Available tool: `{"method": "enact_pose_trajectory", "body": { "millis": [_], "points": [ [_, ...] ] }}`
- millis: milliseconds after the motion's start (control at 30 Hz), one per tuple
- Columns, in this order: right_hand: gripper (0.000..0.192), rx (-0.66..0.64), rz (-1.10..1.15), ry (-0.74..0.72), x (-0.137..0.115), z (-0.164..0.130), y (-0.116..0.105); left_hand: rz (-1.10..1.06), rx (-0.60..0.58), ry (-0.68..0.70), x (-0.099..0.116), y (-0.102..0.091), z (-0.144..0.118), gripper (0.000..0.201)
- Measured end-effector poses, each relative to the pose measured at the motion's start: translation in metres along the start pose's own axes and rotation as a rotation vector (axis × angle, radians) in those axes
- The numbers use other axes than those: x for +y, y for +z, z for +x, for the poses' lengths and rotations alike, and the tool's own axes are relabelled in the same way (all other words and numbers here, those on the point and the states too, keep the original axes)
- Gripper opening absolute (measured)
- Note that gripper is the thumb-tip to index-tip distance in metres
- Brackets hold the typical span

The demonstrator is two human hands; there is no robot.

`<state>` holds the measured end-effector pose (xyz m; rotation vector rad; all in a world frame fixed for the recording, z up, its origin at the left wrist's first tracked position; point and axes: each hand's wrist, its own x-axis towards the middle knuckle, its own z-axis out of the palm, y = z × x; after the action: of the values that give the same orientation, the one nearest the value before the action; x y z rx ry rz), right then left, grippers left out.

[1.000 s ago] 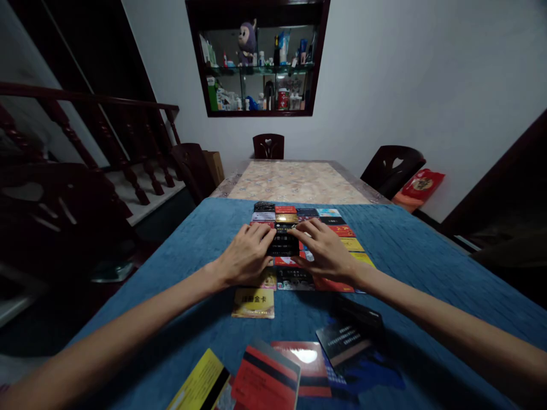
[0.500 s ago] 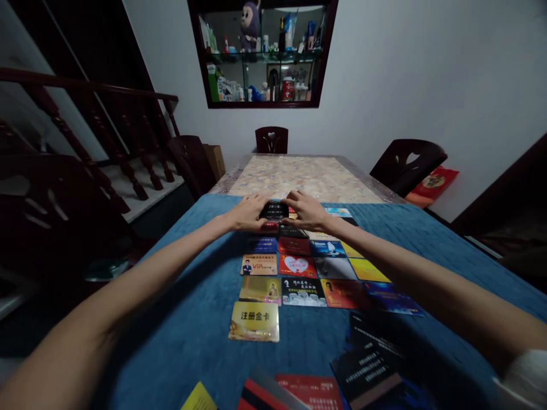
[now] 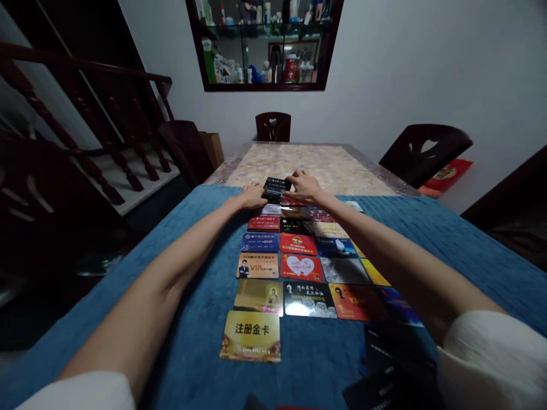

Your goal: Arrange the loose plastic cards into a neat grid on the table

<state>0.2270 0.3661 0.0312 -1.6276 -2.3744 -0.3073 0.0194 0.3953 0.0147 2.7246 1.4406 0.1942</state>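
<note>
A glossy black plastic card (image 3: 276,188) is pinched by its short edges between the left hand (image 3: 253,196) and right hand (image 3: 304,186) at the far end of the card grid (image 3: 294,267) on the blue cloth (image 3: 196,319), best lowered flat and squared with its row.

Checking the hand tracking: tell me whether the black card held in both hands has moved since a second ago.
Yes. The black card went away from the person, from mid-grid to the far end of the card rows.

bare cloth (image 3: 179,341) left, card grid (image 3: 299,265) centre
</note>
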Motion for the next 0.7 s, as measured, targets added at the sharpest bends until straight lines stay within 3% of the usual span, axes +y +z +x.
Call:
{"method": "enact_pose_trajectory", "body": {
  "millis": [400, 700],
  "points": [
    [0.049, -0.109, 0.059, 0.112, -0.017, 0.011, 0.002, 0.054, 0.038, 0.077, -0.003, 0.009, -0.006, 0.033],
    [0.045, -0.138, 0.055, 0.178, -0.024, 0.013, 0.006, 0.068, 0.242, 0.179, -0.007, 0.014, -0.015, 0.033]
  ]
}}
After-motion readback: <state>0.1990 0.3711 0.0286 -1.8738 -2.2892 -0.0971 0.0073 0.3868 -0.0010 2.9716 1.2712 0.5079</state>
